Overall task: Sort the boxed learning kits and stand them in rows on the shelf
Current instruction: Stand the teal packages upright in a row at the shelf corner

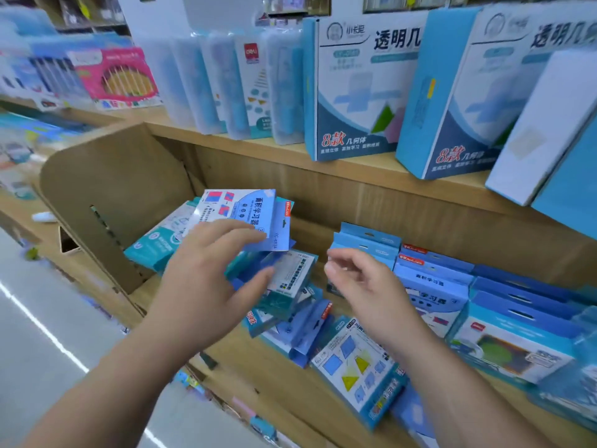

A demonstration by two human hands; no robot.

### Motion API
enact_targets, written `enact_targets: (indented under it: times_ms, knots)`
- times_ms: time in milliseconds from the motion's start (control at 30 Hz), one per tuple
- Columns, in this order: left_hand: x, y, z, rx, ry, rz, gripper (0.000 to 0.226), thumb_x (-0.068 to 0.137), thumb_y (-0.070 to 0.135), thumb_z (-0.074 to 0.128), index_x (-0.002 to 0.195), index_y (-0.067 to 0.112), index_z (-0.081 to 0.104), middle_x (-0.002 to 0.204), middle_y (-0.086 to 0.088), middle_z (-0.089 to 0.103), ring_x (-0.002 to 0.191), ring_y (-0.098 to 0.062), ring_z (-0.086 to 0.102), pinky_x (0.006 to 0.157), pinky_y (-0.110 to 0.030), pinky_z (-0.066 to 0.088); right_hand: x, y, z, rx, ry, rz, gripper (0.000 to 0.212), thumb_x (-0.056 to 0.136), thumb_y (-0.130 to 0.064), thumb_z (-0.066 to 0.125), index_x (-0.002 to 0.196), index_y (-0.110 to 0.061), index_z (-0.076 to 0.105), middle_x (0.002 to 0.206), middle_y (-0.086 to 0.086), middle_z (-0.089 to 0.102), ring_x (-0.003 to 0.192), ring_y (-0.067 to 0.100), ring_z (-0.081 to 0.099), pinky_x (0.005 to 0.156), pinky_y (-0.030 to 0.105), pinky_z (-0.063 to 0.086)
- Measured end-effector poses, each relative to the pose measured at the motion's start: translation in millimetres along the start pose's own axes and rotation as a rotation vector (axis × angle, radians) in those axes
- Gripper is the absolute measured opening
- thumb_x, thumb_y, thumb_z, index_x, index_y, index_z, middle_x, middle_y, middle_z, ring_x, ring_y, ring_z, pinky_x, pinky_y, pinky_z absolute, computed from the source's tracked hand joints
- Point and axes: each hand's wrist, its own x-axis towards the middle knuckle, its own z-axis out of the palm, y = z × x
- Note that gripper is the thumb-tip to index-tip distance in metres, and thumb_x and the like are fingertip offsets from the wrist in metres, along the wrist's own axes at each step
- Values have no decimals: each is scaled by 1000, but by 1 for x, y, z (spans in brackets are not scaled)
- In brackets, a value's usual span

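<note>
Right now my left hand [213, 263] is grasping a pale blue kit [240, 215]. My fingers [239, 232] are curled over its lower edge and my thumb sits underneath. The box is lifted and tilted above the left part of the shelf [252, 370], clear of the boxes under it. My right hand [358, 279] hovers just beside it with its fingers loosely bent, released and grasping nothing.

I judge the job to be roughly half done. On the right, the standing rows [452, 286] are already up: blue kits stand one behind another with their hang tabs on top, and white-fronted ones stand in front of them. The middle is not sorted. A loose heap of kits [290, 305] lies below my left hand, leaning and overlapping at odd angles. One flat kit [358, 367], printed with blue and yellow shapes, lies face up near the front edge. A few teal kits [151, 244] lean against the cardboard divider [113, 195] at the left end, and I cannot tell whether they count as placed.

What is left, as I read it, is to match the box I hold to its row, stand it there, and then work through the heap and the flat one. The large blue boxes [355, 92] on the shelf above stand upright and look outside this job.
</note>
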Motion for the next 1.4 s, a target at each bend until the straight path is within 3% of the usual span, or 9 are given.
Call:
enact_targets:
  times_ms: [100, 233, 367, 533, 733, 833, 1067, 1267, 1400]
  knots:
    - [16, -25, -14, 146, 35, -116, 51, 81, 51, 63, 118, 17, 67, 120, -3, 62, 107, -26, 52, 94, -28, 32, 19, -20, 19, 103, 12, 57, 37, 93, -51, 59, 128, -37, 58, 109, -16, 65, 100, 2, 63, 96, 33, 51]
    - [27, -52, -17, 125, -116, -304, 56, 87, 55, 64, 134, 27, 58, 142, -5, 51, 127, -28, 47, 102, -42, 40, 41, -40, 49, 158, 63, 95, 47, 93, -53, 61, 135, -35, 50, 103, -6, 69, 93, 13, 68, 92, 40, 56]
    - [31, -76, -10, -55, -193, -300, 48, 84, 56, 62, 128, 35, 63, 149, 1, 47, 134, -18, 44, 104, -36, 39, 57, -57, 74, 206, 180, 141, 34, 90, -51, 66, 120, -36, 57, 99, 2, 72, 70, 11, 68, 63, 29, 55]
    - [29, -99, -3, -230, -153, -166, 50, 81, 60, 68, 125, 37, 66, 148, 3, 48, 134, -15, 45, 103, -30, 42, 64, -64, 97, 280, 308, 154, 29, 84, -36, 80, 106, -28, 62, 99, -8, 75, 77, 12, 75, 54, 30, 56]
    - [20, -112, -8, -193, -275, -139, 119, 54, 94, 51, 151, 29, 34, 157, 9, 32, 144, -11, 28, 117, -39, 31, 46, -63, 81, 454, 550, 143, 26, 89, -22, 73, 114, -24, 65, 96, -3, 78, 74, 14, 74, 50, 27, 54]
    - [12, -107, -6, -28, -349, -81, 131, 44, 105, 34, 153, 30, 29, 159, 3, 27, 141, -22, 28, 117, -41, 28, 25, -57, 58, 449, 664, 145, 30, 91, -21, 71, 120, -22, 66, 101, -1, 77, 71, 13, 72, 49, 27, 53]
    - [16, -102, 1, 19, -304, -33, 101, 56, 71, 49, 144, 22, 45, 125, -3, 60, 109, -27, 48, 93, -41, 41, -26, -36, 25, 406, 754, 190, 29, 90, -17, 69, 118, -23, 70, 100, 3, 77, 72, 15, 71, 50, 27, 51]
    - [9, -66, 2, -56, -214, 114, 91, 56, 57, 56, 132, 6, 57, 119, -10, 65, 106, -23, 47, 97, -33, 31, -74, -6, -18, 364, 771, 266, 30, 88, -13, 72, 116, -22, 66, 104, 14, 76, 80, 30, 73, 74, 49, 58]
    - [-9, -24, 15, -187, -205, 153, 86, 59, 51, 58, 130, 3, 57, 119, -7, 63, 109, -21, 45, 97, -29, 30, -107, 21, -55, 343, 762, 346, 25, 87, -13, 73, 109, -24, 67, 109, 21, 72, 84, 33, 73, 77, 49, 56]
